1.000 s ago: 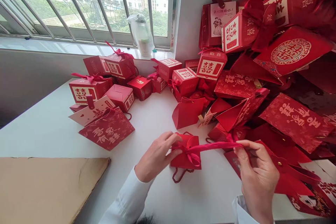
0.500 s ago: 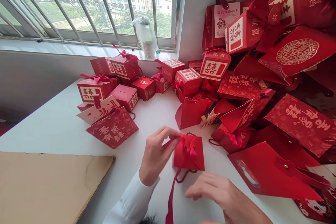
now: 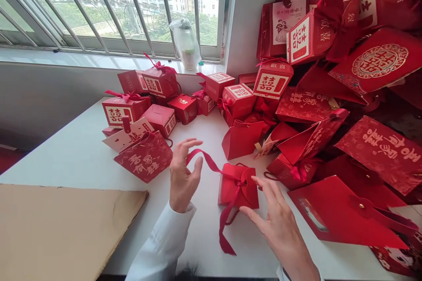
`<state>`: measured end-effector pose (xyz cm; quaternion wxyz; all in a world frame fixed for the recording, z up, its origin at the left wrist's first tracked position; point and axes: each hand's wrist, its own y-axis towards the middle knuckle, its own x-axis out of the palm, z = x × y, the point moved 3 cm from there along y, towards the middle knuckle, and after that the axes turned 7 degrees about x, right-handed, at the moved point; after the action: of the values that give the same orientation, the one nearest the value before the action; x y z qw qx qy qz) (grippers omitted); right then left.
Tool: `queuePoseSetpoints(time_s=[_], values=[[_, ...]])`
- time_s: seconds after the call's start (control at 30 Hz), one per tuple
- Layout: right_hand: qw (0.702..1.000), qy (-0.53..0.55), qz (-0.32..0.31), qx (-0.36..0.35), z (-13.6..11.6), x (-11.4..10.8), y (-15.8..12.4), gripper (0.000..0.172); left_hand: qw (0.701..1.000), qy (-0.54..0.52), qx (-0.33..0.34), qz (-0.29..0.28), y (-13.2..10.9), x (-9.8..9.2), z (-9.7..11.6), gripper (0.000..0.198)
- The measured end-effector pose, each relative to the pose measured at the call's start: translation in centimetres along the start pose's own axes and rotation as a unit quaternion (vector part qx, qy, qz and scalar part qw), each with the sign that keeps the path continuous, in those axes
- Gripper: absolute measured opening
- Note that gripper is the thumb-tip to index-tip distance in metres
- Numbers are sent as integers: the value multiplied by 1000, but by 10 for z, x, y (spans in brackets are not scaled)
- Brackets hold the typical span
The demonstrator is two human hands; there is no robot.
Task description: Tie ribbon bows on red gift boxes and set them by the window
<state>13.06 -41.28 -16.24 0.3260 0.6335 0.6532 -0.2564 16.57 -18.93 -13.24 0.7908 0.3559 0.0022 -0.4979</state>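
A small red gift box (image 3: pixel 238 185) lies on the white table (image 3: pixel 75 158) in front of me, with a red ribbon (image 3: pixel 211 165) threaded through its top. My left hand (image 3: pixel 182 175) pinches one end of the ribbon and holds it up to the left of the box. The other ribbon end trails loose over the table toward me. My right hand (image 3: pixel 280 228) hovers just right of the box, fingers spread, fingertips close to its flap and holding nothing.
Several red boxes (image 3: pixel 121 109) and bags (image 3: pixel 147 158) stand at the back left near the window sill. A large heap of red bags (image 3: pixel 372 149) fills the right side. A brown cardboard sheet (image 3: pixel 59 228) lies at the front left. A wrapped bottle (image 3: pixel 186 44) sits on the sill.
My right hand has let go of the ribbon it was pulling to the right and now hovers open by the box. My left hand has drawn the other end out to the left.
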Motion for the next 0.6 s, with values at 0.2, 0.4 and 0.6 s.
queuePoseSetpoints(time_s=[0.2, 0.4, 0.6], values=[[996, 54, -55, -37, 10, -2, 17, 31, 926, -25, 202, -317, -4, 25, 23, 25], [987, 140, -55, -61, 9, -1, 49, 23, 944, 73, 105, -306, -16, 38, 15, 18], [992, 110, 55, -9, 1, -2, 32, 19, 956, 91, 26, -276, -22, 33, 20, 10]])
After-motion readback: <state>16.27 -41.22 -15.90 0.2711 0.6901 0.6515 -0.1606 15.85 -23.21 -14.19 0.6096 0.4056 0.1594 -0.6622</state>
